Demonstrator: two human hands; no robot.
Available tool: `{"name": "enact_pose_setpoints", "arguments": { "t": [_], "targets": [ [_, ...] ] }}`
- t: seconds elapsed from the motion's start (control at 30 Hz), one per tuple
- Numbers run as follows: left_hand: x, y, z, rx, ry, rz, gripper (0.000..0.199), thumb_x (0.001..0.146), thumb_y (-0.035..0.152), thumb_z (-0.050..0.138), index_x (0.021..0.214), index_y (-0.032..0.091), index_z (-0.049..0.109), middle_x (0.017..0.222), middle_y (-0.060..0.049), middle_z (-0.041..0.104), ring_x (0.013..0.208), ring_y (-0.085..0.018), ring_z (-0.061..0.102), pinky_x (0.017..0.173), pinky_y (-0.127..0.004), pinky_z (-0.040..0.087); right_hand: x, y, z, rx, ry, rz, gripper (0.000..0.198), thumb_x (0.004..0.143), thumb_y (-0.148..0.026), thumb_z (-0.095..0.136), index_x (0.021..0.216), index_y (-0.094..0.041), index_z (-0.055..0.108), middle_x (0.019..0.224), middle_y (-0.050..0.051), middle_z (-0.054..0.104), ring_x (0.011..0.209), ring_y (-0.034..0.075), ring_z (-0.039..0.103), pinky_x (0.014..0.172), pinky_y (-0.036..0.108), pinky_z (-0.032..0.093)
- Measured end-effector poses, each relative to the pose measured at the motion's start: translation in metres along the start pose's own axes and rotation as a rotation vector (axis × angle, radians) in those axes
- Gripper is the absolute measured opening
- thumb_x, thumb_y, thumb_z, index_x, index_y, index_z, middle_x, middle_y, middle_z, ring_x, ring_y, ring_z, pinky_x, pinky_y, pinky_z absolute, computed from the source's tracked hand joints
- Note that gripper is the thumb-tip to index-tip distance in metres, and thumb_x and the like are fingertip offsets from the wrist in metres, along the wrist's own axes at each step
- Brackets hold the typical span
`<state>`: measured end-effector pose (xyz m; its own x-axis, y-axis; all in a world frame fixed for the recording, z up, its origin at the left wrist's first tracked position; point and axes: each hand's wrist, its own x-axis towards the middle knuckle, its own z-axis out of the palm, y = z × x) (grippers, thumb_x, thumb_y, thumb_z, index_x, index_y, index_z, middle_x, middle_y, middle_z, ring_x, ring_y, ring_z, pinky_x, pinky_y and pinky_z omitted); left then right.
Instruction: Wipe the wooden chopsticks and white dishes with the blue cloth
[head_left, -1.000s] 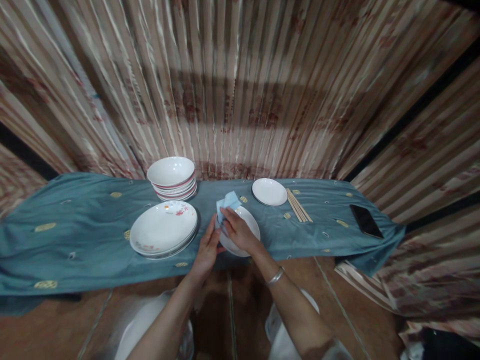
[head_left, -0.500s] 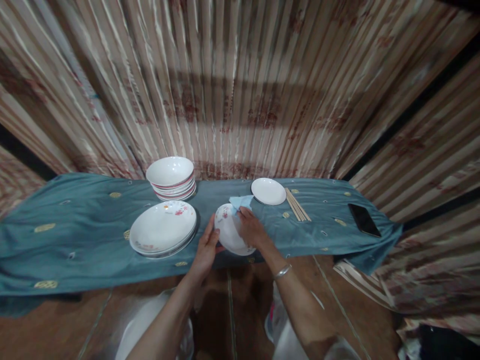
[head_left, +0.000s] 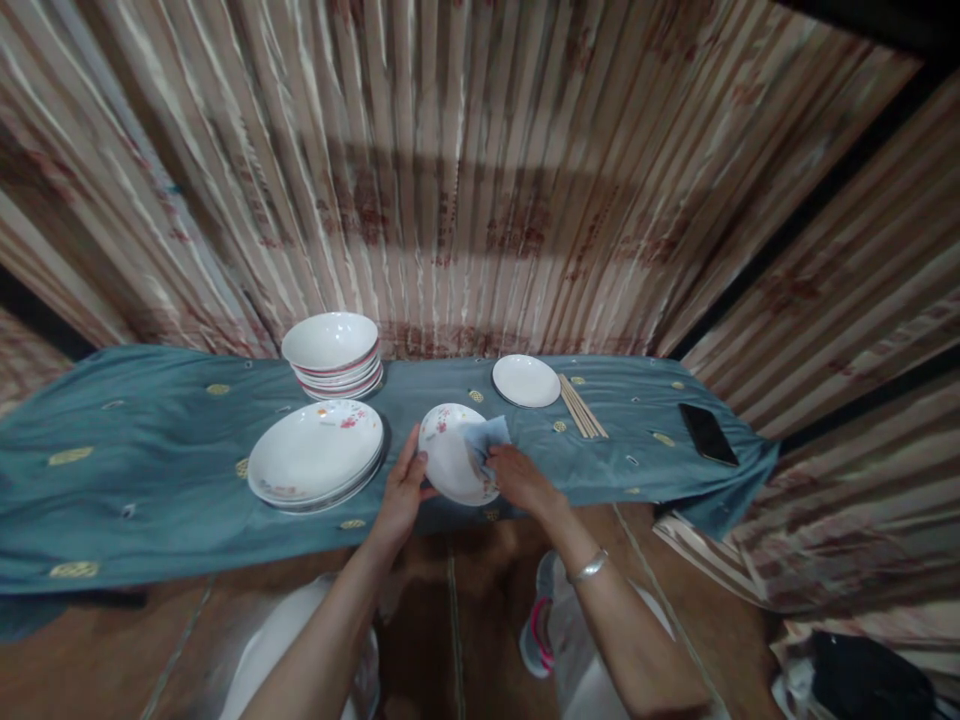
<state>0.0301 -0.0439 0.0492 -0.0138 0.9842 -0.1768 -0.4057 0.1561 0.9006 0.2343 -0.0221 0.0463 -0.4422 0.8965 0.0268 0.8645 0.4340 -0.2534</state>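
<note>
A white plate (head_left: 448, 462) with red flowers near its rim is tilted up at the table's front edge. My left hand (head_left: 405, 478) grips its left side, thumb on the face and fingers behind. My right hand (head_left: 519, 478) is closed on a light blue cloth (head_left: 487, 436), which lies against the plate's right part. To the left sits a stack of large flowered plates (head_left: 315, 455). Behind that stack stands a pile of white bowls (head_left: 331, 345) with red bands.
A small white plate (head_left: 526, 381) lies at the back, with several wooden chopsticks (head_left: 582, 407) beside it. A black phone (head_left: 707, 434) rests at the right end of the teal tablecloth (head_left: 172, 450). Striped curtains (head_left: 450, 200) hang behind the table.
My right hand and the cloth have moved from the plate's upper edge down and to its right side. The left hand keeps its hold. The whole view has shifted slightly.
</note>
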Motion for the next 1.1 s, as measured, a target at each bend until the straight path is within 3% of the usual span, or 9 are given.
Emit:
{"name": "enact_pose_setpoints", "arguments": {
  "t": [0.13, 0.33, 0.57, 0.83, 1.1],
  "targets": [
    [0.001, 0.000, 0.000, -0.005, -0.007, -0.004, 0.064, 0.077, 0.040, 0.066, 0.137, 0.034, 0.043, 0.136, -0.006, 0.052, 0.107, -0.024, 0.060, 0.074, -0.034, 0.057, -0.010, -0.006, -0.015, 0.107, -0.048, 0.027, 0.035, 0.078, -0.002, 0.044, 0.091, -0.018, 0.072, 0.109, 0.009, 0.068, 0.107, 0.024, 0.059, 0.095, 0.034, 0.043],
    [0.002, -0.002, -0.001, 0.021, -0.016, 0.015, 0.066, 0.076, 0.044, 0.066, 0.137, 0.034, 0.043, 0.137, -0.006, 0.052, 0.103, -0.023, 0.061, 0.072, -0.033, 0.057, -0.015, -0.029, -0.032, 0.197, -0.155, -0.024, 0.039, 0.077, -0.004, 0.044, 0.101, -0.017, 0.071, 0.116, 0.009, 0.064, 0.109, 0.021, 0.058, 0.096, 0.032, 0.041],
    [0.000, -0.001, -0.001, 0.043, -0.021, 0.025, 0.066, 0.076, 0.045, 0.065, 0.137, 0.035, 0.043, 0.136, -0.005, 0.053, 0.103, -0.023, 0.062, 0.069, -0.030, 0.057, -0.010, -0.055, -0.022, 0.311, -0.015, -0.115, 0.034, 0.080, -0.007, 0.047, 0.104, -0.019, 0.068, 0.120, 0.009, 0.061, 0.113, 0.020, 0.056, 0.097, 0.032, 0.041],
    [0.000, -0.001, 0.001, 0.053, -0.038, 0.033, 0.065, 0.076, 0.044, 0.065, 0.137, 0.035, 0.043, 0.143, -0.004, 0.045, 0.113, -0.026, 0.057, 0.072, -0.030, 0.057, 0.011, -0.062, -0.013, 0.324, 0.180, -0.193, 0.032, 0.086, -0.009, 0.044, 0.113, -0.016, 0.059, 0.126, 0.011, 0.055, 0.115, 0.021, 0.053, 0.100, 0.037, 0.040],
    [-0.001, 0.000, 0.005, 0.067, -0.044, 0.027, 0.068, 0.075, 0.045, 0.065, 0.138, 0.033, 0.042, 0.145, -0.005, 0.042, 0.107, -0.026, 0.059, 0.067, -0.031, 0.057, 0.038, -0.042, -0.005, 0.209, 0.259, -0.065, 0.036, 0.089, -0.013, 0.041, 0.121, -0.012, 0.056, 0.131, 0.015, 0.054, 0.122, 0.023, 0.049, 0.104, 0.039, 0.039]
  ]
}}
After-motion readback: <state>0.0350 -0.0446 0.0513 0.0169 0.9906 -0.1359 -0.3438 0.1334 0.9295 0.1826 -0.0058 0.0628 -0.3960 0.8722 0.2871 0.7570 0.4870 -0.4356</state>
